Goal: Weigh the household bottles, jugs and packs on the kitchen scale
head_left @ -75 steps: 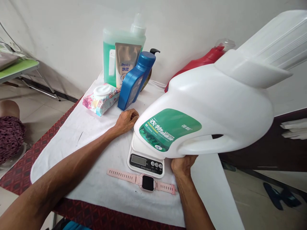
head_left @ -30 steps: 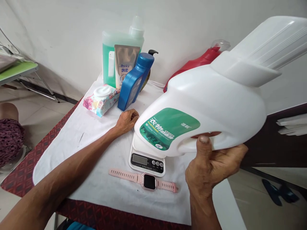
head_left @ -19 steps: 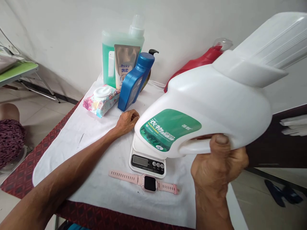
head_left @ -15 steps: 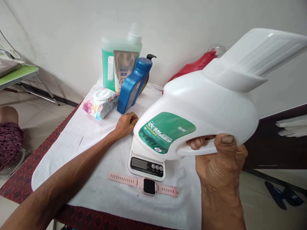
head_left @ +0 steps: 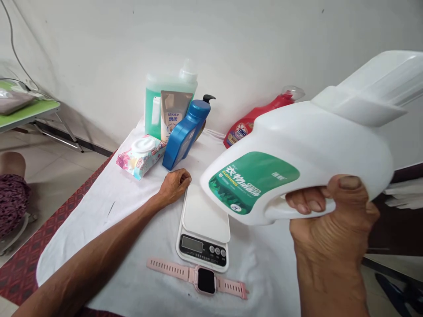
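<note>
The right hand (head_left: 333,220) grips the handle of a large white detergent jug (head_left: 297,149), its fingers (head_left: 306,203) curled through the handle opening and the thumb pressed over the top of the handle. The jug is tilted nearly on its side in the air, its base with the green label toward the middle of the bench (head_left: 109,207) and its wide white cap up toward the right. Its lower end hangs above the right side of a small white kitchen scale (head_left: 205,229) and is clear of the weighing plate. The scale lies near the front edge of the bench on a white cloth (head_left: 132,273), its display and buttons facing the front. The left hand (head_left: 175,185) rests on the cloth just beside the back left corner of the scale, fingers curled in loosely and holding nothing. In front of the scale, close to the front edge, a pink smartwatch (head_left: 205,279) lies flat with its strap stretched out sideways. Toward the back edge, against the wall, stand a tall bottle of green liquid (head_left: 153,105) with a Rejoice refill pouch (head_left: 172,112) leaning on it, a blue bottle (head_left: 185,134) tilted against those, and a black pump dispenser (head_left: 208,97) partly hidden behind the blue one. A pack of wet wipes (head_left: 140,156) lies to the left of the blue bottle. A red detergent bottle (head_left: 254,121) lies slanted near the back right, partly behind the white jug.
</note>
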Demonstrator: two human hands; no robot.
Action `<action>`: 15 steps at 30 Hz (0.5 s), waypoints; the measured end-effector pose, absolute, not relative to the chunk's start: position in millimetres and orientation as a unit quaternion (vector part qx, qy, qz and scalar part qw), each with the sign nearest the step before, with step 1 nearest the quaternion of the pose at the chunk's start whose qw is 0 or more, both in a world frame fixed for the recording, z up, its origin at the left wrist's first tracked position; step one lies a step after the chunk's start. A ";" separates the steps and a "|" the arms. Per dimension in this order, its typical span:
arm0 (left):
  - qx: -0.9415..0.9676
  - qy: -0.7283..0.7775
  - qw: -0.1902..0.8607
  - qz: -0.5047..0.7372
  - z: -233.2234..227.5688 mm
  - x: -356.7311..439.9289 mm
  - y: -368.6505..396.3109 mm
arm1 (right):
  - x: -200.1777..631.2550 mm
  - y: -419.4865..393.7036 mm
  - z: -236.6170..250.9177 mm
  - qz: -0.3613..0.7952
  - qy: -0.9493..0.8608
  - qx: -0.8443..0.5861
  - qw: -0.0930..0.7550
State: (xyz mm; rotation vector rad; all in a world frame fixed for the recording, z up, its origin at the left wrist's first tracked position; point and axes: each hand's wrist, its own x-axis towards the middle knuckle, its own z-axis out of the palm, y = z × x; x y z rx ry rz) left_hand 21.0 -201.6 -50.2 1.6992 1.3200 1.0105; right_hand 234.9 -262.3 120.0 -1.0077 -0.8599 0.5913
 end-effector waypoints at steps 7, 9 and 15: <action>0.660 0.517 0.369 0.402 -49.6 22.2 -202.6 | 250.5 -208.5 106.4 0.183 -0.388 -0.478 0.766; 0.656 0.516 0.376 0.403 -49.2 22.7 -202.6 | 249.6 -190.9 96.3 0.183 -0.379 -0.484 0.767; 0.647 0.510 0.390 0.412 -52.0 24.0 -201.1 | 231.1 -130.2 76.7 0.201 -0.352 -0.490 0.772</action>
